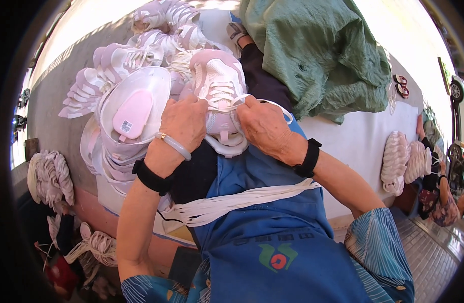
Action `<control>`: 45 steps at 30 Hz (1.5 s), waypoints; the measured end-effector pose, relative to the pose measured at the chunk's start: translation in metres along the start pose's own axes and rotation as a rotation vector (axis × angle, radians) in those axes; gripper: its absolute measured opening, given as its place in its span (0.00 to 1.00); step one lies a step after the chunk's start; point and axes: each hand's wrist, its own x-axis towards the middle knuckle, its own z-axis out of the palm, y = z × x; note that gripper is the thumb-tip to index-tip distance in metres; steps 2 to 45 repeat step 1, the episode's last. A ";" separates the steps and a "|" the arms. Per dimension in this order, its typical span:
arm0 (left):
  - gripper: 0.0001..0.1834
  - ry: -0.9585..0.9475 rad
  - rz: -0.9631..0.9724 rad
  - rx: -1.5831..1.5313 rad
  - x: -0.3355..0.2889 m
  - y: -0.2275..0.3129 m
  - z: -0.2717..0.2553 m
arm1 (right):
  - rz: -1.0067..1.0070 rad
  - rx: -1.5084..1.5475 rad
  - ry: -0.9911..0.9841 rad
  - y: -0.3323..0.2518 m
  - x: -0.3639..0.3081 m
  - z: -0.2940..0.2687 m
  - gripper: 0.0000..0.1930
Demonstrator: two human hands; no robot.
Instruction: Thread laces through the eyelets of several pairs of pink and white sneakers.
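A pink and white shoe upper point(219, 70) rests across my lap, its toe pointing away from me. White lace point(223, 92) criss-crosses its front. At the left of the lacing, my left hand point(184, 121) is closed in a pinch on the lace. My right hand point(266, 123) pinches the lace on the other side, and a loose loop point(286, 112) of it curves out to the right. Between the two hands the tongue and collar point(227, 146) of the upper show. A bundle of white laces point(247, 202) lies over my blue apron point(272, 232).
Nested shoe uppers point(141, 118) stand close by my left arm, with more piled uppers point(123, 58) beyond. A green woven sack point(312, 55) lies ahead on the right. Stacked uppers point(395, 161) sit farther right, near another person point(444, 202). Sandals point(401, 86) lie behind them.
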 end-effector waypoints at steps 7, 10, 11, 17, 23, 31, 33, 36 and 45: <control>0.05 -0.031 -0.052 -0.056 0.003 -0.001 0.005 | 0.023 -0.003 -0.010 0.001 -0.001 0.001 0.07; 0.05 -0.031 -0.052 -0.056 0.003 -0.001 0.005 | 0.023 -0.003 -0.010 0.001 -0.001 0.001 0.07; 0.05 -0.031 -0.052 -0.056 0.003 -0.001 0.005 | 0.023 -0.003 -0.010 0.001 -0.001 0.001 0.07; 0.05 -0.031 -0.052 -0.056 0.003 -0.001 0.005 | 0.023 -0.003 -0.010 0.001 -0.001 0.001 0.07; 0.05 -0.031 -0.052 -0.056 0.003 -0.001 0.005 | 0.023 -0.003 -0.010 0.001 -0.001 0.001 0.07; 0.05 -0.031 -0.052 -0.056 0.003 -0.001 0.005 | 0.023 -0.003 -0.010 0.001 -0.001 0.001 0.07; 0.05 -0.031 -0.052 -0.056 0.003 -0.001 0.005 | 0.023 -0.003 -0.010 0.001 -0.001 0.001 0.07; 0.05 -0.031 -0.052 -0.056 0.003 -0.001 0.005 | 0.023 -0.003 -0.010 0.001 -0.001 0.001 0.07; 0.05 -0.031 -0.052 -0.056 0.003 -0.001 0.005 | 0.023 -0.003 -0.010 0.001 -0.001 0.001 0.07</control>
